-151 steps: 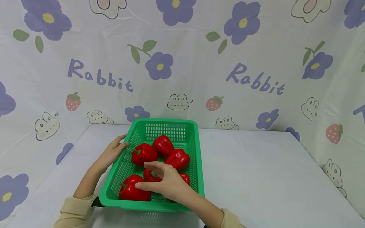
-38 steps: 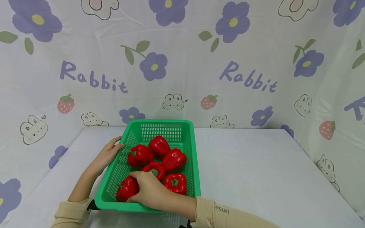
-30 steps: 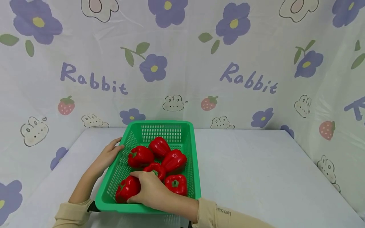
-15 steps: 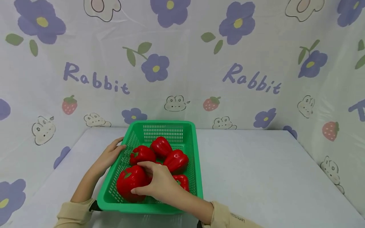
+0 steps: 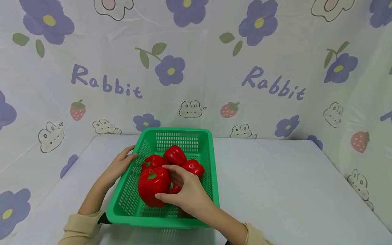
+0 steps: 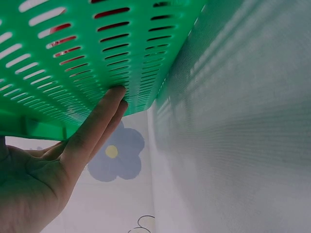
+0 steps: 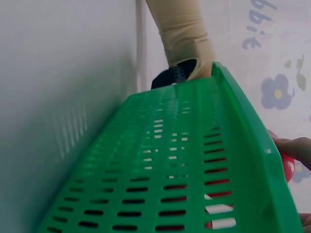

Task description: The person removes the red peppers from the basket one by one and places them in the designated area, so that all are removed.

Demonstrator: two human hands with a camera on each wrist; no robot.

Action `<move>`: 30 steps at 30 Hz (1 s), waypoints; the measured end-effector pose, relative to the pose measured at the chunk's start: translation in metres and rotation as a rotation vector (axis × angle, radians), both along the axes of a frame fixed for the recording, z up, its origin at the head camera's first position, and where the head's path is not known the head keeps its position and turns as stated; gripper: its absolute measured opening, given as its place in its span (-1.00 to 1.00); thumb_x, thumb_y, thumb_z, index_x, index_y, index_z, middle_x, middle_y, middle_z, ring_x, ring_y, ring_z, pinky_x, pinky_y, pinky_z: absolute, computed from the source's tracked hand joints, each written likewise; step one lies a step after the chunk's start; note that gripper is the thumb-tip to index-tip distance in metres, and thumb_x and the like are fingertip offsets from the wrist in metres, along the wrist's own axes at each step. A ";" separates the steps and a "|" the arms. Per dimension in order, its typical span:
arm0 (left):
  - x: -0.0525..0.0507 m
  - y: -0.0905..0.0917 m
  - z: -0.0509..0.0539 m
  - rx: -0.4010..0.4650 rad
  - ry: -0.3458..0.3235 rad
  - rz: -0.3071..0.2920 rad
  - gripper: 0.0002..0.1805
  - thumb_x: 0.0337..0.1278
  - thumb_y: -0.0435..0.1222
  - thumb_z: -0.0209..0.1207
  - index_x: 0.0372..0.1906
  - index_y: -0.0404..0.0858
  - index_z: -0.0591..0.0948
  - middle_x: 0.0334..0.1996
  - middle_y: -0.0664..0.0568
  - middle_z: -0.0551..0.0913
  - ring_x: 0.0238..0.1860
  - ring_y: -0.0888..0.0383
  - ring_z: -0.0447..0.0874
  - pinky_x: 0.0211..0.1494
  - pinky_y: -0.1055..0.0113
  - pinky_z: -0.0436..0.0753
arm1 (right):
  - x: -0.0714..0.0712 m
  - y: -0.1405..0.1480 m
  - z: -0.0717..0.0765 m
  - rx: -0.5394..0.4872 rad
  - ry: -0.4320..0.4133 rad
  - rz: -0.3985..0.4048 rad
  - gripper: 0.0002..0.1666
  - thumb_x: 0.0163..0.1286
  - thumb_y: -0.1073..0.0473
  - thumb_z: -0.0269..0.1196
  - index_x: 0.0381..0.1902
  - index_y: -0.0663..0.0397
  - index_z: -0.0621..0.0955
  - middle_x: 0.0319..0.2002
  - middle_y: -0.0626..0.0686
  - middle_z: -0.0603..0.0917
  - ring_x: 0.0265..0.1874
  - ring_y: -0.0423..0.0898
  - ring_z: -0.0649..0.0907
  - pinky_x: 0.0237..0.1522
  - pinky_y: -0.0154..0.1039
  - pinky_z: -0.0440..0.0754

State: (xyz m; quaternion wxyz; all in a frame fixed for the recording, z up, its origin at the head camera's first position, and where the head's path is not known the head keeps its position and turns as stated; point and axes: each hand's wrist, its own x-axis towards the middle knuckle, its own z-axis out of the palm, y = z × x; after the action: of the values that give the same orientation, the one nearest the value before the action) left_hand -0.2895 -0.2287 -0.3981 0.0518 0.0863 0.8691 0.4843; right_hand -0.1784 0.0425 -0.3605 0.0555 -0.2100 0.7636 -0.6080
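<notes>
One green slatted basket [image 5: 163, 223], six red bell peppers [image 5: 175, 155] and two bare hands are being counted at the white desk [image 5: 269, 183]. The held pepper [image 5: 152, 189] is being grasped by the right hand [image 5: 191, 194], the thumb being set against its near side and the fingers against its far side. It is being held up within the basket's outline, left of centre. The basket's left rim is being gripped by the left hand [image 5: 120, 163]; two fingers are being laid straight along the outer wall, as shown in the left wrist view. A deep red, glossy, lobed body is being presented by the held pepper, its green stem being turned upward. Of the other five, three are being seen grouped behind it, the left one being partly covered by it. A fifth pepper [image 5: 175, 189] is being reduced to a red patch behind the right hand, and a sixth [image 5: 183, 213] to a dark sliver beneath it. In the right wrist view, most of the right hand is being cut off by the frame edge, and red is being glimpsed through the slots only in fragments.
</notes>
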 end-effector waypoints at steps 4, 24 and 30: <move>0.000 0.000 0.000 0.001 -0.003 -0.002 -0.35 0.53 -0.11 -0.20 0.52 -0.36 0.02 0.29 -0.44 0.41 0.08 -0.06 0.62 -0.03 0.30 0.62 | -0.001 0.010 0.000 -0.042 0.008 -0.029 -0.24 0.14 0.15 0.46 0.31 -0.11 0.45 0.26 0.03 0.56 0.25 0.07 0.55 0.12 0.06 0.60; 0.000 0.000 0.002 -0.015 0.013 -0.008 -0.32 0.53 -0.10 -0.19 0.53 -0.37 -0.01 0.28 -0.45 0.42 0.10 -0.13 0.61 0.03 0.19 0.61 | -0.014 0.079 0.009 -0.131 0.230 -0.307 -0.19 0.17 0.31 0.42 0.36 0.03 0.38 0.31 0.03 0.50 0.33 -0.05 0.49 0.19 -0.36 0.48; 0.001 -0.001 -0.001 -0.018 0.014 -0.006 -0.33 0.53 -0.10 -0.20 0.52 -0.38 -0.01 0.31 -0.45 0.39 0.18 -0.18 0.55 0.12 0.12 0.58 | -0.024 0.101 0.002 -0.128 0.223 -0.425 -0.16 0.17 0.36 0.40 0.40 0.08 0.34 0.34 0.07 0.46 0.36 -0.03 0.46 0.12 -0.50 0.47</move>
State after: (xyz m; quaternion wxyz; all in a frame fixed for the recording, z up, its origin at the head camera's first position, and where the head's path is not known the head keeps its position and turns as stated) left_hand -0.2883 -0.2299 -0.3993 0.0479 0.0916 0.8734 0.4759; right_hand -0.2023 0.1437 -0.3587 -0.1716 -0.1135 0.7521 -0.6262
